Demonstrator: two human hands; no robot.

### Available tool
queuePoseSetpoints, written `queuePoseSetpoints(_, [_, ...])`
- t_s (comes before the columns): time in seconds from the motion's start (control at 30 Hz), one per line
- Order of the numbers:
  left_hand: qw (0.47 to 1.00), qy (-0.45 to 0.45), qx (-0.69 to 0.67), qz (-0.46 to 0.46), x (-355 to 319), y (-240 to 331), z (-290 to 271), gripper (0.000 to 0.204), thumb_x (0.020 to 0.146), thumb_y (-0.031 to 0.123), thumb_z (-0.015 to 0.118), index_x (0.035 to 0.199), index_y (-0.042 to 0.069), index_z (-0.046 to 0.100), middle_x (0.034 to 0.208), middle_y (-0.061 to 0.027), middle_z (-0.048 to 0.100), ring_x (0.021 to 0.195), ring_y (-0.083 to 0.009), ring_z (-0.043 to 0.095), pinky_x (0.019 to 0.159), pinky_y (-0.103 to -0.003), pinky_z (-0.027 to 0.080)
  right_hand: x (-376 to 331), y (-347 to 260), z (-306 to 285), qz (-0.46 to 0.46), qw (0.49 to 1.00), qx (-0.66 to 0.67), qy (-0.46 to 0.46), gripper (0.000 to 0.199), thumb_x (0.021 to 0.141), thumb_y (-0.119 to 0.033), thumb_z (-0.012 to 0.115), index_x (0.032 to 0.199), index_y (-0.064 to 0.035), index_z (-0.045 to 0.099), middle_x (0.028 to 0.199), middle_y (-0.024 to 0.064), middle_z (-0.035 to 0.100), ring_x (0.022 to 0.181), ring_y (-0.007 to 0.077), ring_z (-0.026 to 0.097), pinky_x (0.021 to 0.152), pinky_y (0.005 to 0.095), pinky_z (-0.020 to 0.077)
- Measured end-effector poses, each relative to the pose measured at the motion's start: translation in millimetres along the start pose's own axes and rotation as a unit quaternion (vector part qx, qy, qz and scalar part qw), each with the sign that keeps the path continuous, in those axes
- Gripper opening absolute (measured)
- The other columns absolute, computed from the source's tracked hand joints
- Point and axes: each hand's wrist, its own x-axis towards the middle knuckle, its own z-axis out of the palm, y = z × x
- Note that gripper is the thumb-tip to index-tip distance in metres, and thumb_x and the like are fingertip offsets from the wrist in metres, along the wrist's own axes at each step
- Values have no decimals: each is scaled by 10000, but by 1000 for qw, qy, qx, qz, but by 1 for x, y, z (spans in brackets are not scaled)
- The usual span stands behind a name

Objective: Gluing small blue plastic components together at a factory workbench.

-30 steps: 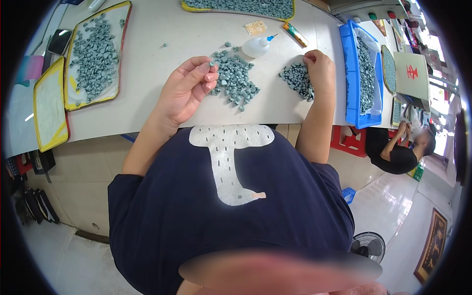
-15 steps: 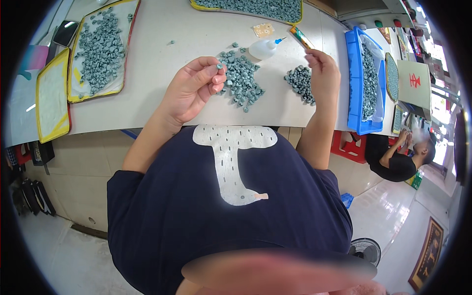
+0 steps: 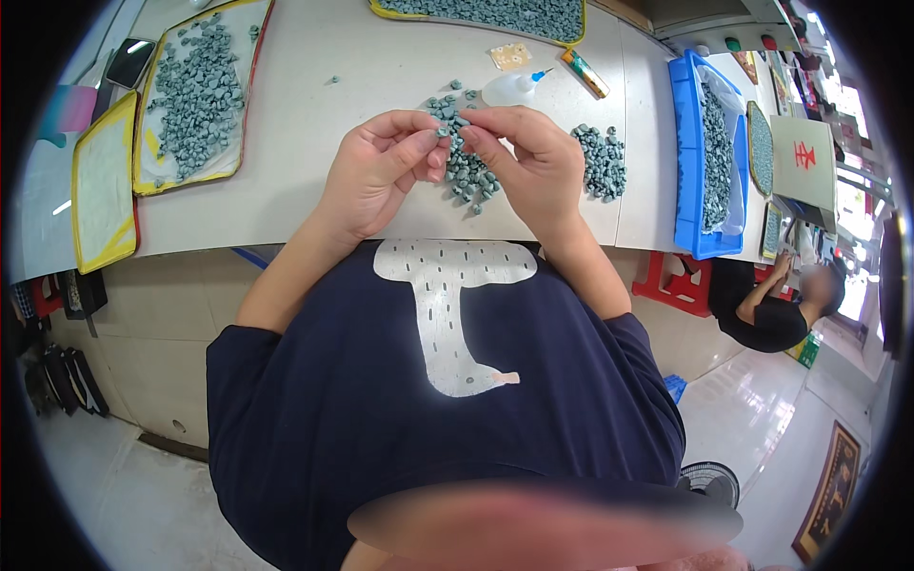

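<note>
In front of my chest, my left hand [image 3: 386, 171] pinches a small grey-green bead-like piece [image 3: 443, 132] between thumb and fingertips. My right hand [image 3: 538, 162] meets it from the other side, thumb and index finger pressed together close to the piece. Whatever the right fingertips hold is too small to make out. Beneath and behind both hands spreads a loose pile of grey-green pieces [image 3: 466, 181]. A second, darker pile [image 3: 602, 167] lies just right of my right hand. Beyond them stands a translucent squeeze bottle [image 3: 509, 90] with a blue tip.
An orange-and-green tube [image 3: 585, 74] and a patterned square [image 3: 510, 57] lie farther back. Left are a tray [image 3: 246, 59] of pieces, a yellow-edged tray [image 3: 105, 181] and a phone [image 3: 130, 63]. Right stands a blue bin [image 3: 687, 157]; beyond it sits another person [image 3: 776, 309].
My right hand has come left from above the darker pile to meet my left hand. The left hand, still pinching its piece, has barely moved.
</note>
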Motion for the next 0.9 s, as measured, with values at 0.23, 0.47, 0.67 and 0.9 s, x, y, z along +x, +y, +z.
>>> queuePoseSetpoints(0.23, [997, 5, 64, 40, -3, -2, 1, 149, 905, 3, 573, 1047, -37, 595, 847, -104, 634, 749, -153, 608, 704, -272, 518, -6, -1, 3, -7, 1000, -3, 1, 185, 771, 88, 668, 945, 28, 694, 862, 92, 680, 747, 129, 662, 670, 212, 526])
queuePoseSetpoints(0.47, [987, 26, 139, 82, -6, -4, 5, 160, 904, 17, 586, 1050, -48, 595, 850, -93, 642, 757, -146, 619, 719, -268, 531, -6, -6, 8, -134, 984, -96, 71, 198, 707, 68, 716, 896, 8, 698, 829, 92, 689, 707, 145, 665, 615, 220, 536])
queuePoseSetpoints(0.67, [974, 49, 197, 99, -8, -2, 8, 164, 901, 28, 598, 1043, -54, 600, 872, -96, 650, 771, -140, 627, 719, -270, 540, -5, 0, 11, -237, 954, -160, 94, 206, 680, 65, 732, 872, 1, 692, 811, 92, 681, 671, 158, 650, 553, 241, 534])
queuePoseSetpoints(0.9, [955, 56, 261, 128, -9, 1, 6, 178, 905, 24, 592, 1062, -59, 599, 890, -93, 652, 796, -139, 634, 736, -266, 546, -1, 3, 14, -259, 946, -177, 77, 204, 675, 62, 736, 862, 1, 681, 805, 86, 672, 655, 158, 638, 545, 242, 529])
